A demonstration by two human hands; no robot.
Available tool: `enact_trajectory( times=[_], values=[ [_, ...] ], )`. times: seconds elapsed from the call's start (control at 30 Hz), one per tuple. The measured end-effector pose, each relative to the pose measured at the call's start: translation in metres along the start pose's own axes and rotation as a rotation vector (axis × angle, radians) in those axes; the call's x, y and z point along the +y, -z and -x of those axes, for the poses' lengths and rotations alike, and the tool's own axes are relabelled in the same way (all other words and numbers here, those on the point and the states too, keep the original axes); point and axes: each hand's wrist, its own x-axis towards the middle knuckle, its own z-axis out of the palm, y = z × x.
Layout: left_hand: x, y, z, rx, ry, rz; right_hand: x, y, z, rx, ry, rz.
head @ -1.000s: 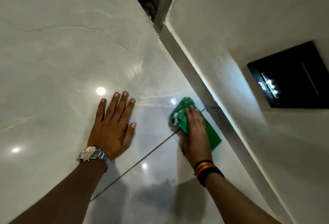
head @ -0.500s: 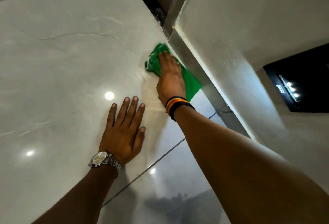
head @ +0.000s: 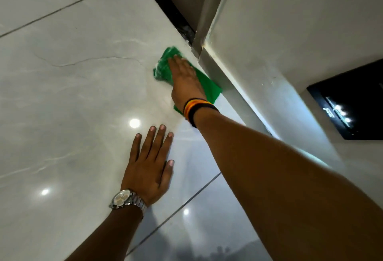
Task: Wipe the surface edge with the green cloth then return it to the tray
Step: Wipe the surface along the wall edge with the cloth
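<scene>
A green cloth point(head: 207, 83) lies flat on the glossy pale tiled surface point(head: 72, 94), right against its far edge where a grey skirting strip point(head: 232, 82) meets the white wall. My right hand point(head: 186, 82) presses down on the cloth with fingers stretched forward; a striped band circles that wrist. My left hand point(head: 149, 165), wearing a metal watch, rests flat on the tile nearer to me with fingers spread and nothing in it. No tray is in view.
A white wall point(head: 290, 22) rises along the right side of the edge. A black panel with small lights point(head: 350, 103) sits on it at the right. A dark gap point(head: 165, 1) runs along the far edge past the corner.
My right hand has slid the green cloth farther along the edge, away from me toward the corner. My left hand has stayed flat on the tile.
</scene>
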Motion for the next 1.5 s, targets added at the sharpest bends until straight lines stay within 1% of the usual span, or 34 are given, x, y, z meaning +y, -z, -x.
enact_trajectory(
  times=[0.03, 0.07, 0.13, 0.2, 0.33, 0.37, 0.4, 0.47, 0.53, 0.63, 0.73, 0.87, 0.93, 1.0, 1.07, 1.13, 1.17, 1.27, 1.3, 1.37, 1.4, 1.43, 1.5],
  values=[
    [0.0, 0.001, 0.0, 0.006, -0.007, 0.001, 0.008, 0.002, 0.021, -0.016, 0.062, -0.017],
    [0.001, 0.002, 0.0, 0.015, -0.01, -0.001, 0.02, 0.003, 0.047, -0.015, 0.086, -0.038],
    [0.001, 0.005, 0.0, 0.028, -0.01, -0.015, 0.05, 0.003, 0.105, 0.023, 0.023, -0.07],
    [0.004, 0.007, 0.0, 0.033, -0.017, -0.013, 0.088, 0.004, 0.173, 0.069, -0.114, -0.058],
    [0.003, 0.007, -0.001, 0.064, -0.025, 0.018, 0.147, 0.007, 0.312, 0.148, -0.497, -0.105],
    [0.003, 0.007, 0.0, 0.071, -0.026, 0.019, 0.154, 0.008, 0.335, 0.149, -0.555, -0.101],
    [0.001, 0.007, 0.0, 0.073, -0.025, 0.015, 0.157, 0.01, 0.351, 0.131, -0.57, -0.074],
    [0.001, 0.005, 0.0, 0.069, -0.021, 0.018, 0.163, 0.014, 0.354, 0.084, -0.514, -0.007],
    [0.003, 0.005, 0.001, 0.052, -0.018, 0.031, 0.164, 0.016, 0.328, 0.067, -0.432, -0.007],
    [0.002, 0.004, 0.0, 0.046, -0.011, 0.032, 0.145, 0.015, 0.255, 0.045, -0.296, 0.029],
    [0.001, 0.002, 0.001, 0.048, -0.017, 0.017, 0.111, 0.011, 0.178, 0.09, -0.177, 0.0],
    [0.001, -0.002, 0.0, 0.059, -0.02, 0.013, 0.06, 0.003, 0.083, 0.149, -0.162, -0.107],
    [-0.002, -0.005, 0.0, 0.05, -0.015, 0.012, 0.039, 0.002, 0.046, 0.135, -0.159, -0.117],
    [-0.003, -0.006, 0.0, 0.04, -0.018, 0.009, 0.026, -0.001, 0.03, 0.115, -0.165, -0.103],
    [-0.002, -0.002, -0.001, 0.025, -0.019, 0.017, 0.021, -0.006, 0.05, 0.087, -0.129, -0.113],
    [0.001, 0.005, 0.0, -0.008, 0.01, 0.038, 0.027, -0.014, 0.099, 0.06, -0.097, -0.143],
    [0.006, 0.012, 0.008, -0.032, 0.043, 0.069, 0.03, -0.015, 0.134, 0.064, -0.114, -0.179],
    [0.028, 0.037, 0.056, -0.113, 0.161, 0.22, 0.037, -0.018, 0.234, 0.09, -0.219, -0.221],
    [0.037, 0.045, 0.079, -0.14, 0.178, 0.255, 0.038, -0.017, 0.261, 0.045, -0.275, -0.213],
    [0.053, 0.073, 0.128, -0.194, 0.177, 0.284, 0.03, -0.002, 0.304, -0.033, -0.452, -0.309],
    [0.059, 0.089, 0.151, -0.211, 0.169, 0.287, 0.022, 0.009, 0.321, -0.043, -0.551, -0.356],
    [0.064, 0.107, 0.171, -0.218, 0.166, 0.292, 0.009, 0.021, 0.334, -0.025, -0.607, -0.391],
    [0.073, 0.145, 0.205, -0.225, 0.198, 0.296, -0.021, 0.044, 0.355, 0.033, -0.634, -0.453]
  ],
)
